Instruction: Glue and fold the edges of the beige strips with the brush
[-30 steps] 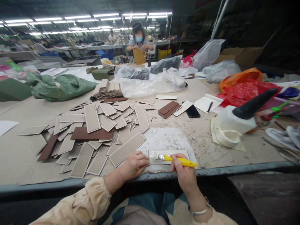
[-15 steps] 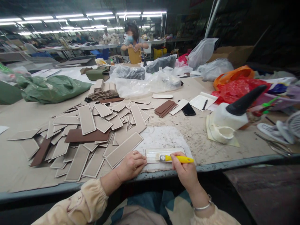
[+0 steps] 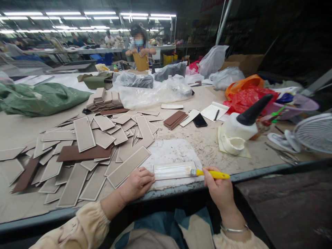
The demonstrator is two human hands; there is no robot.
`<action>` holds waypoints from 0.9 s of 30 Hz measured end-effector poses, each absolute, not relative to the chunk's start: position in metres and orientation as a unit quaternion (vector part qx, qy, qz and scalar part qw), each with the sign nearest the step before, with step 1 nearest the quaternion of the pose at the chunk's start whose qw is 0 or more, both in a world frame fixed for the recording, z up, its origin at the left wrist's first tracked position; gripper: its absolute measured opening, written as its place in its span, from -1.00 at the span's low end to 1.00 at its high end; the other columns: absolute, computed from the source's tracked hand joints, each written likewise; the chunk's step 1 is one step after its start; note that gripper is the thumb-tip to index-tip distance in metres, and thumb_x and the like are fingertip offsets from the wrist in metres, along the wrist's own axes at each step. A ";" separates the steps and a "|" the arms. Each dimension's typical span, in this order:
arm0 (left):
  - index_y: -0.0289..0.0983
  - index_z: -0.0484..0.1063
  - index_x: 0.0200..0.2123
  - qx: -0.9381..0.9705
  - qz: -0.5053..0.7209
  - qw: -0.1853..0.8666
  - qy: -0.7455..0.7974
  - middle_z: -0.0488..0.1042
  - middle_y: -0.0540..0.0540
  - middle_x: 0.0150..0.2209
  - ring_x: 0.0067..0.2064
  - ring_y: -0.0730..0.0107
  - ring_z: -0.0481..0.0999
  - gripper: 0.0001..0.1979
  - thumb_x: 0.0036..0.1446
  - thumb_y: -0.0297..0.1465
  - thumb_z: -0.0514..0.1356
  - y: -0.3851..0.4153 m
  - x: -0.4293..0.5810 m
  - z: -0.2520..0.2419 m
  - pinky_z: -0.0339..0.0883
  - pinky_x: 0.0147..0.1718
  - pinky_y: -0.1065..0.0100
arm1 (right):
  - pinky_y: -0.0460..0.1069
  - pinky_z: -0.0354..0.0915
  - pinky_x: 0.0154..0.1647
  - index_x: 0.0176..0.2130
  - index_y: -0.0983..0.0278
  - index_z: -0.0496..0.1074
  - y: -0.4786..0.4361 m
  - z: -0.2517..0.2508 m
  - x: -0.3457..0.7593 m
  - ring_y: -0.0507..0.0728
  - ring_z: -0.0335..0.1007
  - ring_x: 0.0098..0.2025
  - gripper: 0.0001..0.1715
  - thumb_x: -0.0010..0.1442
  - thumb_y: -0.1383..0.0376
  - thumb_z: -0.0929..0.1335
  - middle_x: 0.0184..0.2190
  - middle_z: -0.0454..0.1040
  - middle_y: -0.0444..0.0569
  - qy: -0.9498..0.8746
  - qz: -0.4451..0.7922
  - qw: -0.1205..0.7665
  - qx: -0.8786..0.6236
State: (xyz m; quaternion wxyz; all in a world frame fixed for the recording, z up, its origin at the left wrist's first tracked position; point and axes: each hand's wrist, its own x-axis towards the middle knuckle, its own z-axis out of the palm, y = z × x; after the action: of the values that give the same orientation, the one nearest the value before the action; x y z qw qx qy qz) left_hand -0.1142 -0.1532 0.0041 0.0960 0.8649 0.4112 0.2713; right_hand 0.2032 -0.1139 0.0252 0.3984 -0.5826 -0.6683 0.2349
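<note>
My right hand [image 3: 219, 186] grips a yellow-handled brush [image 3: 210, 174] whose bristles rest on the right end of a pale rectangular piece [image 3: 172, 170]. That piece lies on a white glue-stained mat [image 3: 173, 152] at the table's front edge. My left hand [image 3: 137, 183], fingers curled, presses down on the piece's left end. A spread of several beige and brown rectangular pieces [image 3: 85, 148] lies just left of the mat.
A white glue bottle with a black nozzle [image 3: 241, 126] stands right of the mat, with a small fan [image 3: 312, 133] and scissors [image 3: 282, 155] beyond. Stacked pieces [image 3: 103, 98], a phone [image 3: 199, 120], plastic bags [image 3: 155, 91] and a green bag [image 3: 38, 97] sit farther back. A person [image 3: 140, 48] works at a far table.
The brush has slid from the piece's left part to its right end, my right hand moving right with it. The view has shifted right, bringing the fan into sight.
</note>
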 end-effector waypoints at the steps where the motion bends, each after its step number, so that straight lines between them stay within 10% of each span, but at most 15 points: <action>1: -0.28 0.49 -0.34 0.865 0.270 0.096 0.411 0.54 -0.12 -0.27 -0.27 0.39 0.43 -0.85 0.21 -0.51 0.12 -0.153 -0.114 0.004 0.33 -0.21 0.30 | -0.08 0.22 -0.54 -0.35 0.26 0.38 -0.114 0.025 0.205 0.04 0.32 -0.64 -0.66 0.26 0.07 0.24 -0.71 0.33 -0.21 -0.674 0.222 0.398 -0.582; 9: -0.28 0.50 -0.35 0.864 0.264 0.092 0.419 0.53 -0.14 -0.28 -0.28 0.38 0.44 -0.81 0.23 -0.48 0.09 -0.154 -0.114 0.005 0.35 -0.23 0.30 | -0.05 0.26 -0.45 -0.33 0.27 0.41 -0.119 0.027 0.215 0.08 0.36 -0.55 -0.65 0.25 0.07 0.24 -0.59 0.41 -0.10 -0.676 0.149 0.410 -0.594; 19: -0.28 0.48 -0.32 0.865 0.258 0.102 0.418 0.53 -0.13 -0.27 -0.28 0.37 0.44 -0.84 0.22 -0.50 0.10 -0.154 -0.114 0.005 0.33 -0.23 0.29 | -0.08 0.26 -0.49 -0.25 0.25 0.36 -0.133 0.018 0.141 0.03 0.31 -0.57 -0.73 0.29 0.11 0.24 -0.63 0.34 -0.20 -0.625 0.464 0.426 -0.461; 27: -0.28 0.49 -0.34 0.866 0.267 0.097 0.412 0.53 -0.12 -0.28 -0.28 0.38 0.43 -0.83 0.22 -0.51 0.10 -0.152 -0.113 0.007 0.32 -0.24 0.30 | -0.07 0.27 -0.48 -0.27 0.23 0.38 -0.125 0.022 0.171 0.05 0.34 -0.57 -0.75 0.28 0.12 0.25 -0.64 0.35 -0.20 -0.663 0.376 0.392 -0.515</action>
State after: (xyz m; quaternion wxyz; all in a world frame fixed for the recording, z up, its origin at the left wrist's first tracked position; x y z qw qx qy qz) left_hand -0.1131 -0.1524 0.0070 0.0973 0.8655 0.4125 0.2668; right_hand 0.1715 -0.1255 0.0219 0.3915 -0.5151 -0.6632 0.3762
